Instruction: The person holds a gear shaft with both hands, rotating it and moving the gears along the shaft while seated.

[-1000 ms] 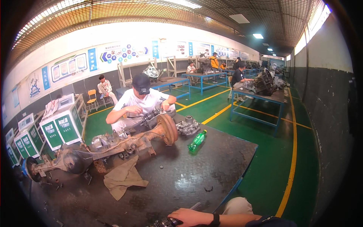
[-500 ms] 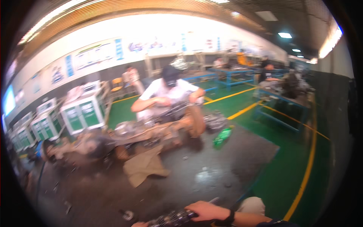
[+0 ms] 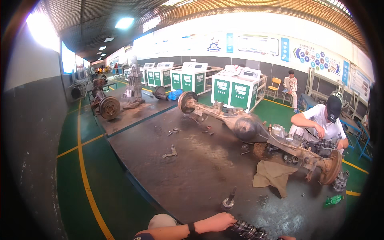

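Observation:
A dark metal gear shaft [image 3: 251, 231], lined with several toothed gears, lies across the lower edge of the view. My left hand [image 3: 222, 221], a black band at its wrist, is closed round the shaft's left end. Only a sliver of my right hand [image 3: 287, 238] shows, at the shaft's right end; the rest falls below the picture. Just beyond my left hand a short stemmed part with a round base [image 3: 228, 203] stands on the dark metal table [image 3: 180, 176].
A long rusty axle [image 3: 246, 128] with wheel drums spans the table's far side. Brown cloth [image 3: 275, 176], a metal bracket [image 3: 171, 152] and a green bottle [image 3: 334, 200] lie there. At far right a person in a white shirt [image 3: 325, 124] handles another gear shaft [image 3: 326, 143].
My view has swung left, so the axle, cloth and other person now appear farther right. My left arm has come into sight, while most of my right arm has left it.

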`<state>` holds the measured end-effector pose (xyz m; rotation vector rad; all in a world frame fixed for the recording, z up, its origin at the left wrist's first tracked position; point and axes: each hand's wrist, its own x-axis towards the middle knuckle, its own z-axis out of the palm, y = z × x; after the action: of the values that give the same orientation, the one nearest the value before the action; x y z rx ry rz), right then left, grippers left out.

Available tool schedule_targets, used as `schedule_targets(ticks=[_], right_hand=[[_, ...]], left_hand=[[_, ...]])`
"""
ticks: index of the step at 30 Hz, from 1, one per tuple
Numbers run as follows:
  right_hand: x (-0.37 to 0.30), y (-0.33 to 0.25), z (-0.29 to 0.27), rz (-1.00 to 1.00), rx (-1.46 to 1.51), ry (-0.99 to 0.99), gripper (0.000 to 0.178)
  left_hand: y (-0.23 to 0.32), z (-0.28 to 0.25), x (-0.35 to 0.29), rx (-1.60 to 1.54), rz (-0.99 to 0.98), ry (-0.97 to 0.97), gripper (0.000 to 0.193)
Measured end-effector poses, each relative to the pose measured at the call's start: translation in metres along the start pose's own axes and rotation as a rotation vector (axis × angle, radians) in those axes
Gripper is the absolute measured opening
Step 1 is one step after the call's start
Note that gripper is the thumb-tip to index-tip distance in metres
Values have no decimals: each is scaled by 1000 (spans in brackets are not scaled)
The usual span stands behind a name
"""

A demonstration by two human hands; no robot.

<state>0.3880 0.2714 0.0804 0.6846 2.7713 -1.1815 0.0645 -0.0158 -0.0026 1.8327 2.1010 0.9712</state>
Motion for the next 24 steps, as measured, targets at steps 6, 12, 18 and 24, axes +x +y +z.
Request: schedule_targets(ticks=[6,12,18,24], right_hand=[[17,-15,26,-90,-184,60,63],[41,-7,59,-399,-256,142,83],[39,-1,64,-399,-200,159,73],[38,15,58,-425,-216,133,63]], left_hand=[[3,-3,-1,126,-16,-101,24],[16,-15,3,149,38,24,16],[41,-26,-4,55,-41,-1,20],[43,-22,2,64,-77,8,20]])
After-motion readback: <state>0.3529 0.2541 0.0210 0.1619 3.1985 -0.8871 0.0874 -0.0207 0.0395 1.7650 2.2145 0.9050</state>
